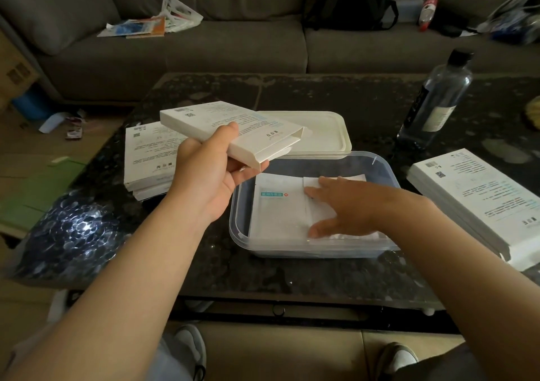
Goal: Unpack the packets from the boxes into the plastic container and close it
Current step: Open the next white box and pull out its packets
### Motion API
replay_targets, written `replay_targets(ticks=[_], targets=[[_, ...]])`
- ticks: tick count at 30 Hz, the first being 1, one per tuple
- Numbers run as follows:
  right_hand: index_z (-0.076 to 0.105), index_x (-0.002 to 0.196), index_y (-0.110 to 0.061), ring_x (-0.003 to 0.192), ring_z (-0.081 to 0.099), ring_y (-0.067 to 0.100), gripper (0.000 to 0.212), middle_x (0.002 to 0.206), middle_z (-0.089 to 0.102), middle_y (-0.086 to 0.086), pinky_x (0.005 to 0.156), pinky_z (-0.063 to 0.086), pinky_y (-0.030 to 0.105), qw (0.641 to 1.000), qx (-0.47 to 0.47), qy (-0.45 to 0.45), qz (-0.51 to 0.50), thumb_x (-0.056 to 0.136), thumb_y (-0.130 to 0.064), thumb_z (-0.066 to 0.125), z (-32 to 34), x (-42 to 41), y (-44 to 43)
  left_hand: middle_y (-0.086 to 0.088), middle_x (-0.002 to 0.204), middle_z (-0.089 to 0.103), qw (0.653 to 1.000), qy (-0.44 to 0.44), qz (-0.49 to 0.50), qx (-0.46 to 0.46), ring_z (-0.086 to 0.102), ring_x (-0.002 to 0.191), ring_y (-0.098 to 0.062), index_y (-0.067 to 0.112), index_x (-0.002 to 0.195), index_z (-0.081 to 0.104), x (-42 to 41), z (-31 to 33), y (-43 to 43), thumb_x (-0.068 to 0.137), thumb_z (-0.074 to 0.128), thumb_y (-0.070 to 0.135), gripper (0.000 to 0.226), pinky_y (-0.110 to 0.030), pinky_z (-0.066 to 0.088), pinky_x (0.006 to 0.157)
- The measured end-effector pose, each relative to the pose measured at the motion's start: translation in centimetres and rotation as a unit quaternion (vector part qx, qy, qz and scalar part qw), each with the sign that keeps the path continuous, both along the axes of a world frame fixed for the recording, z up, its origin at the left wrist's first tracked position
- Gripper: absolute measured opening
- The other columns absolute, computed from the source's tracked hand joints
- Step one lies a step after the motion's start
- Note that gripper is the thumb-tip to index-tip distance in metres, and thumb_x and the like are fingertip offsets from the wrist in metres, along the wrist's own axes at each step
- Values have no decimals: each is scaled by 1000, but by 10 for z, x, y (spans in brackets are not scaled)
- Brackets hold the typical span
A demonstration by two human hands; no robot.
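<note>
I see the left hand (210, 176) gripping a tilted box (233, 132); the right hand (344, 205), fingers spread, presses flat on packets (277, 208) inside the container (242, 234).

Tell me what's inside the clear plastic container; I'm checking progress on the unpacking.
White packets lie flat inside the plastic container, pressed by the right hand. That hand and the top packets cover whatever lies beneath, so their count cannot be told.

The left hand (210, 173) is raised, palm turned inward, its grip closed with thumb on top. The right hand (347, 205) reaches forward, palm down, fingers (317, 189) spread flat.
</note>
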State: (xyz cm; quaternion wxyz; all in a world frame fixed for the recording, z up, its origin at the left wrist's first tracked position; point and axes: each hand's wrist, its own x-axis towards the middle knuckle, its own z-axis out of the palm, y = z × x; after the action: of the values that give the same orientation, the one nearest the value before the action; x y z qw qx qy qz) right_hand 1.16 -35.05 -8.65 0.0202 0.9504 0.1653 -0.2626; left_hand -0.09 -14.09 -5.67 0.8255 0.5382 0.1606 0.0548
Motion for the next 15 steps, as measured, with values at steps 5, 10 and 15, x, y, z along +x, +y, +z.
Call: replay_targets(ticks=[5,10,15], targets=[[3,158,-36,154,5,29,95,168,-2,0,121,15,49,1000,-19,-5,-5,85,-72,51,-4,0,-3,-8,121,74,1000,1,-3,8,79,94,-20,17,136,56,-1,1,-1,101,67,17,37,-37,65,69],[4,158,-36,154,4,29,93,168,-1,-2,121,16,49,1000,-11,-6,-10,86,-72,51,-6,-2,-5,-8,121,74,1000,3,-9,14,79,95,-20,17,135,56,-1,1,-1,101,67,17,36,-38,66,71],[5,157,-41,154,5,26,95,167,2,-7,122,15,50,999,20,-4,-34,82,-75,52,2,-4,-12,-8,122,74,1000,3,-11,14,79,97,-22,18,135,56,-1,0,-1,101,67,16,36,-40,66,72]])
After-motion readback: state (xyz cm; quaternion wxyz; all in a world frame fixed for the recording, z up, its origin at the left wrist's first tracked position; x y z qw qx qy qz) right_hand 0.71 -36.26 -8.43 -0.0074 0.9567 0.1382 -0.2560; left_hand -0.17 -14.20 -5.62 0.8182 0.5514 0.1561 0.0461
